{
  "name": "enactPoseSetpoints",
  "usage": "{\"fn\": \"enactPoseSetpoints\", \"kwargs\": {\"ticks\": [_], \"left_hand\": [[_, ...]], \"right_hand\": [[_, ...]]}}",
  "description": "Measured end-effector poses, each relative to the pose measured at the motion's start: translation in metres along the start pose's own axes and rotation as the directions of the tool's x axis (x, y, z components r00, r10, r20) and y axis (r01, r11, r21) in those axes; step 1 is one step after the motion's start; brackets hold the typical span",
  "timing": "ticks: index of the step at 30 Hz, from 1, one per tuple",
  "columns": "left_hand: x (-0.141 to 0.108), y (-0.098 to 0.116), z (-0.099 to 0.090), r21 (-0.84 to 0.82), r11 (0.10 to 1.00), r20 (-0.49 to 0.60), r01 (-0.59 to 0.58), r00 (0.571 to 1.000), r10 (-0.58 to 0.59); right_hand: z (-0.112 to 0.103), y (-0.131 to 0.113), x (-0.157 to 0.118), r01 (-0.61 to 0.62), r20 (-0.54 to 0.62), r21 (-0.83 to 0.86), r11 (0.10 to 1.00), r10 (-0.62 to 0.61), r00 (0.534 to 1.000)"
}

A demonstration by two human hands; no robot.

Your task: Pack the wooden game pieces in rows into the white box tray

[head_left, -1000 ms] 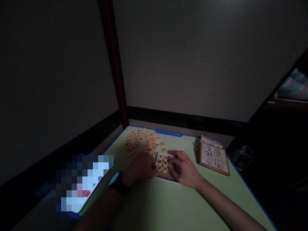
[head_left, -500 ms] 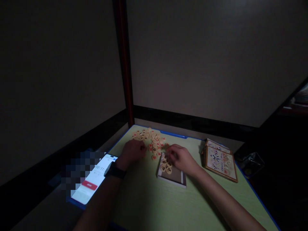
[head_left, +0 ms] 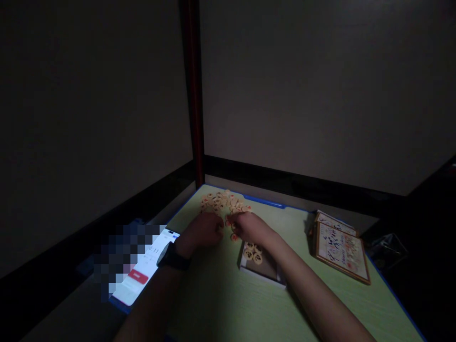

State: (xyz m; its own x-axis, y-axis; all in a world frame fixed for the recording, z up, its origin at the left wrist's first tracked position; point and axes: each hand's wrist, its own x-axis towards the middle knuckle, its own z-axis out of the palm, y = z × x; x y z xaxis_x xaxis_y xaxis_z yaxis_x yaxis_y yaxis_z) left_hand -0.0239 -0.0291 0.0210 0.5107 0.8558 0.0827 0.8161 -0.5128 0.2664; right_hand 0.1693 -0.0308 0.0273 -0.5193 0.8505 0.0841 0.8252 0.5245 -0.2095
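Round wooden Chinese chess pieces [head_left: 217, 201] with red and black characters lie heaped toward the far corner of the table. My right hand [head_left: 247, 225] reaches to the near side of the heap, its bent fingers closed at a red-marked piece [head_left: 233, 237] and others beside it. My left hand [head_left: 204, 230] rests just left of it with curled fingers; whatever they hold is hidden. Below my right forearm and hand sits a shallow open box [head_left: 261, 272], partly covered. Several black-marked pieces [head_left: 257, 258] lie flat side by side at its far end.
A printed box lid [head_left: 344, 249] lies at the right of the green table [head_left: 221, 304]. A lit phone [head_left: 137, 280] with a timer is at the left edge. Beyond the right edge is a clear plastic bag [head_left: 388, 249]. Walls [head_left: 299, 95] close off the back.
My right hand has moved from above the box up and left to the heap, close beside my left hand. The view has shifted slightly left.
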Motion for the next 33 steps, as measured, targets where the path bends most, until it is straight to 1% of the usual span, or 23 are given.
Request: {"fn": "enactPoseSetpoints", "kwargs": {"ticks": [7, 11, 15, 19, 22, 27, 33], "left_hand": [[-0.002, 0.007, -0.005, -0.028, 0.999, 0.02, 0.019, 1.0, -0.019], [-0.002, 0.01, -0.008, -0.035, 0.999, 0.024, 0.019, 1.0, -0.018], [0.001, 0.007, -0.005, -0.038, 0.999, 0.015, 0.022, 1.0, -0.021], [0.005, 0.002, 0.0, -0.091, 0.996, 0.016, 0.001, 1.0, 0.001], [0.005, -0.001, 0.001, -0.147, 0.989, 0.007, -0.026, 1.0, 0.027], [0.007, -0.005, 0.003, -0.185, 0.982, 0.051, -0.03, 0.998, 0.04], [0.006, -0.006, 0.006, -0.153, 0.986, 0.036, -0.061, 0.997, 0.067]], "right_hand": [[-0.004, -0.004, -0.003, 0.04, 0.003, 0.065, 0.997, -0.04, 0.999], [-0.002, 0.0, -0.004, 0.071, 0.0, 0.089, 0.994, -0.071, 0.997], [0.001, 0.008, -0.001, 0.09, 0.003, 0.162, 0.983, -0.091, 0.996], [0.005, 0.013, 0.002, 0.097, -0.009, 0.208, 0.973, -0.098, 0.995], [0.007, 0.013, 0.003, 0.081, -0.006, 0.205, 0.975, -0.082, 0.997], [0.009, 0.011, 0.004, 0.055, 0.0, 0.15, 0.987, -0.056, 0.998], [0.012, 0.011, 0.005, 0.031, 0.003, 0.116, 0.993, -0.032, 0.999]]}}
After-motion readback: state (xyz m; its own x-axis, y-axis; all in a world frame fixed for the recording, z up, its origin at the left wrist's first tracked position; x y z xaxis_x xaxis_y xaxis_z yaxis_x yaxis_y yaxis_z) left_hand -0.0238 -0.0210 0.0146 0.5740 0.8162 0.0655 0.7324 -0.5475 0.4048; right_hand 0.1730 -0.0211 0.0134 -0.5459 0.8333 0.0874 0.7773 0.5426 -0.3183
